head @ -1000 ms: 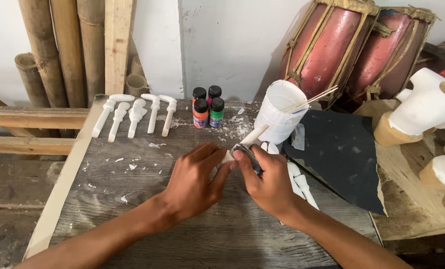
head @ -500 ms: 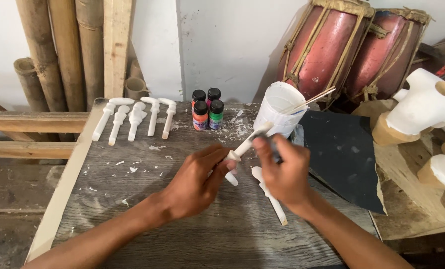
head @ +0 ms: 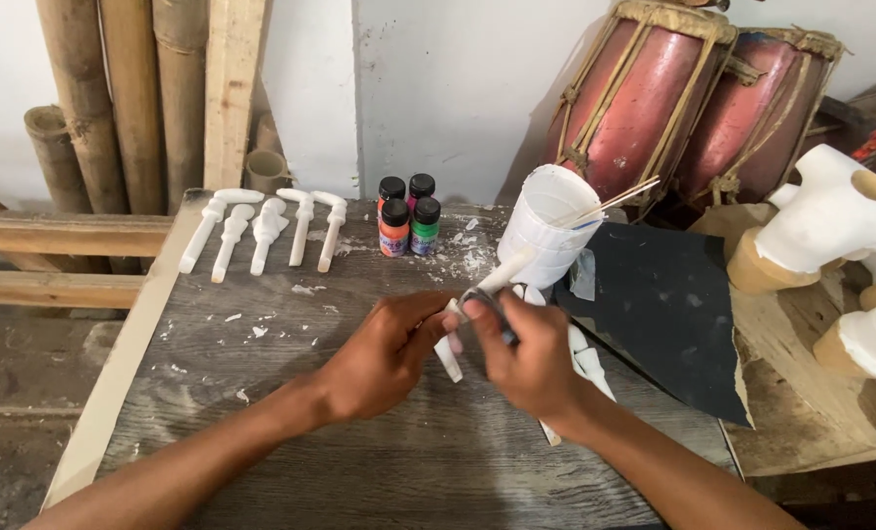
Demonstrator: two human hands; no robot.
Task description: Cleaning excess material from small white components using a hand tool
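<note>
My left hand (head: pixel 384 353) grips a white carved peg (head: pixel 504 277) by its lower end, the peg slanting up to the right. My right hand (head: pixel 526 353) is closed around the peg's middle with a small grey piece (head: pixel 477 294), maybe sandpaper, pinched against it. Both hands hover over the grey wooden tabletop (head: pixel 359 451). More white pegs (head: pixel 587 358) lie on the table under my right hand, partly hidden.
Several finished white pegs (head: pixel 266 228) lie in a row at the back left. Small paint bottles (head: pixel 408 216) stand beside a white cup (head: pixel 551 226) holding sticks. A black sheet (head: pixel 663 314) lies to the right, near white carved figures (head: pixel 830 226). Two drums (head: pixel 693 103) and bamboo poles (head: pixel 129 88) lean behind.
My right hand came back onto the peg after lifting off it half a second ago. The peg stays held at the same slant by my left hand.
</note>
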